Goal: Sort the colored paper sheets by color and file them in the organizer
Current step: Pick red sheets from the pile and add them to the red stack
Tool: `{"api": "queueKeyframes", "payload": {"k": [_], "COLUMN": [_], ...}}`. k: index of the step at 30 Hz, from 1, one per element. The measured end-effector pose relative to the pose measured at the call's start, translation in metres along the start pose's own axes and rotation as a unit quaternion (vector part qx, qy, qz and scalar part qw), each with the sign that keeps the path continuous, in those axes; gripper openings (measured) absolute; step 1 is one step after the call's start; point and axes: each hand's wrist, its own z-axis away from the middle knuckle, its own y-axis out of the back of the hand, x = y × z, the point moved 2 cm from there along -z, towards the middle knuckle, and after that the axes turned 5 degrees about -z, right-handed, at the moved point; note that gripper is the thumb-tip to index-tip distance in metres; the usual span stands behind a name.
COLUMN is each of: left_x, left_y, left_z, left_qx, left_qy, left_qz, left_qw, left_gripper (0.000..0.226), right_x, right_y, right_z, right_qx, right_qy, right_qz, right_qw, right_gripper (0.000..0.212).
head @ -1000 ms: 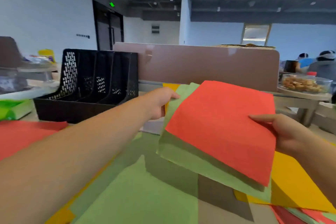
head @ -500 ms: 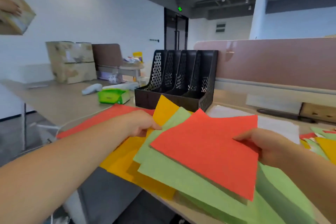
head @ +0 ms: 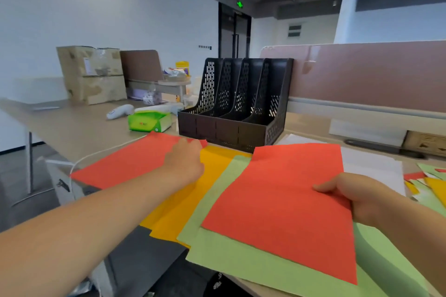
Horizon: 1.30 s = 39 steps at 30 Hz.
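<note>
My right hand (head: 354, 196) grips a red sheet (head: 284, 205), thumb on top, with green sheets (head: 241, 263) fanned out under it over the desk's near edge. My left hand (head: 184, 160) has its fingers curled on the far corner of a yellow sheet (head: 190, 200), which lies flat and partly under the green ones. Just left of that, another red sheet (head: 128, 164) lies flat on the desk. The black mesh organizer (head: 231, 125) stands behind the sheets, its slots holding nothing that I can see.
White paper (head: 371, 164) lies right of the organizer, and mixed colored sheets (head: 429, 183) lie at the far right. A green tissue pack (head: 148, 123), a white handheld device (head: 119, 111) and a cardboard box (head: 93, 75) sit to the left. A brown partition (head: 362, 75) backs the desk.
The stack has come down from in front of me toward the desk. My left hand drew the yellow sheet out leftward and laid it flat beside the red sheet.
</note>
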Motion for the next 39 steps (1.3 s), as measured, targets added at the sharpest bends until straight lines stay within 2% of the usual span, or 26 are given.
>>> {"api": "queueKeyframes", "payload": {"k": [3, 6, 10, 13, 16, 19, 22, 24, 28, 31, 32, 33, 35, 36, 39], "left_x": [0.038, 0.082, 0.129, 0.154, 0.173, 0.183, 0.186, 0.185, 0.18, 0.173, 0.17, 0.166, 0.152, 0.143, 0.104], "left_y": [0.0, -0.005, -0.017, -0.025, -0.031, -0.034, -0.036, -0.037, -0.037, -0.03, -0.027, -0.023, -0.011, -0.006, 0.008], "left_z": [0.004, 0.012, 0.023, 0.031, 0.036, 0.039, 0.039, 0.036, 0.031, 0.026, 0.026, 0.026, 0.029, 0.03, 0.031], "left_qx": [-0.002, -0.067, -0.098, -0.109, -0.102, -0.119, -0.134, -0.14, -0.135, -0.15, -0.186, -0.236, -0.326, -0.346, -0.33], "left_qy": [-0.052, -0.099, -0.21, -0.253, -0.29, -0.325, -0.342, -0.339, -0.304, -0.205, -0.156, -0.109, -0.048, -0.032, -0.006], "left_qz": [0.085, 0.131, 0.09, 0.082, 0.067, 0.039, 0.025, 0.029, 0.057, 0.204, 0.285, 0.367, 0.465, 0.486, 0.496], "left_qw": [0.995, 0.984, 0.969, 0.958, 0.949, 0.937, 0.93, 0.93, 0.941, 0.945, 0.927, 0.893, 0.822, 0.802, 0.803], "left_gripper": [0.032, 0.027, 0.025, 0.026, 0.027, 0.026, 0.026, 0.026, 0.034, 0.049, 0.057, 0.064, 0.055, 0.045, 0.022], "right_x": [-0.001, 0.001, 0.012, 0.025, 0.036, 0.038, 0.033, 0.026, 0.007, -0.011, -0.015, -0.019, -0.027, -0.03, -0.035], "right_y": [0.025, 0.054, 0.093, 0.114, 0.122, 0.128, 0.135, 0.14, 0.149, 0.145, 0.141, 0.135, 0.119, 0.109, 0.07], "right_z": [0.015, 0.029, 0.044, 0.05, 0.05, 0.044, 0.045, 0.047, 0.05, 0.049, 0.048, 0.046, 0.039, 0.033, 0.013], "right_qx": [0.023, 0.05, 0.095, 0.124, 0.139, 0.202, 0.262, 0.279, 0.275, 0.268, 0.254, 0.243, 0.232, 0.228, 0.161], "right_qy": [-0.006, -0.012, -0.019, -0.03, -0.034, 0.005, 0.07, 0.111, 0.139, 0.134, 0.123, 0.112, 0.108, 0.112, 0.127], "right_qz": [-0.001, -0.009, -0.016, 0.007, 0.022, 0.076, 0.171, 0.189, 0.109, 0.047, 0.011, -0.021, -0.053, -0.057, -0.1], "right_qw": [1.0, 0.999, 0.995, 0.992, 0.989, 0.976, 0.947, 0.935, 0.945, 0.953, 0.959, 0.963, 0.965, 0.966, 0.974], "right_gripper": [0.008, 0.009, 0.009, 0.008, 0.015, 0.016, 0.028, 0.028, 0.019, 0.018, 0.018, 0.018, 0.022, 0.027, 0.023]}}
